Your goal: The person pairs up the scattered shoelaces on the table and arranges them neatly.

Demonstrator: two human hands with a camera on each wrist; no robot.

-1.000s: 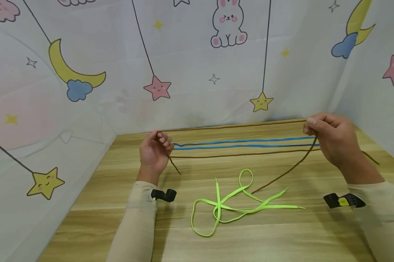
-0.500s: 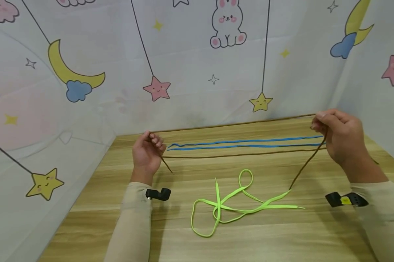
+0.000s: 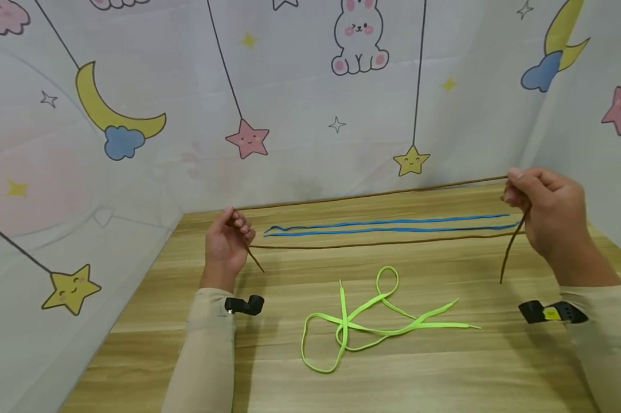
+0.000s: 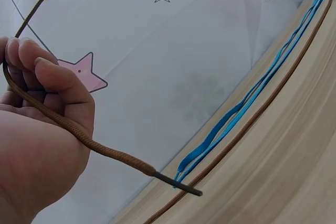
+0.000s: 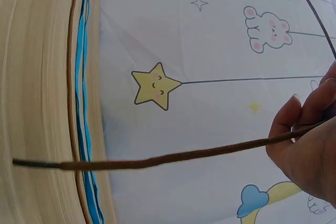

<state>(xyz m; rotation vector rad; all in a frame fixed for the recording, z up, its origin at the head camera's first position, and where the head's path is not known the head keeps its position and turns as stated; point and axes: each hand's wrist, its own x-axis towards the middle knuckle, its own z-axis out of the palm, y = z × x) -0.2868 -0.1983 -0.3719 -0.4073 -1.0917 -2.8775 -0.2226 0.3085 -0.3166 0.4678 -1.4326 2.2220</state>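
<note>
"Where is the brown lace that's being handled?"

"Strung across the head view, from left of centre to the right side. The brown lace (image 3: 359,197) is off the surface (image 3: 418,378), one end in the left hand (image 3: 226,244), the other in the right hand (image 3: 547,209)."

"How is each grip?"

"Both narrow, fingers curled on the lace near its ends, with a short tail hanging from each. The hands are well apart, I'd judge, to keep the middle nearly straight."

"And the laces below?"

"Two blue strands (image 3: 393,221) run side by side behind a second brown lace (image 3: 382,244); stretching them out like that probably keeps them from tangling. The green lace (image 3: 344,321), lower centre of the frame, lies in loose loops, crossing itself, so it looks simply dropped there."

"What can't you make out?"

"The exact pinch. The left wrist view cuts the fingertips at its left edge, and the right wrist view cuts the hand at its right edge. The right hand covers part of the second brown lace in the head view. Whether the blue is one folded lace or two, I can't tell. Each held tail's dark tip (image 4: 181,184) shows clearly in its own wrist view."
</note>
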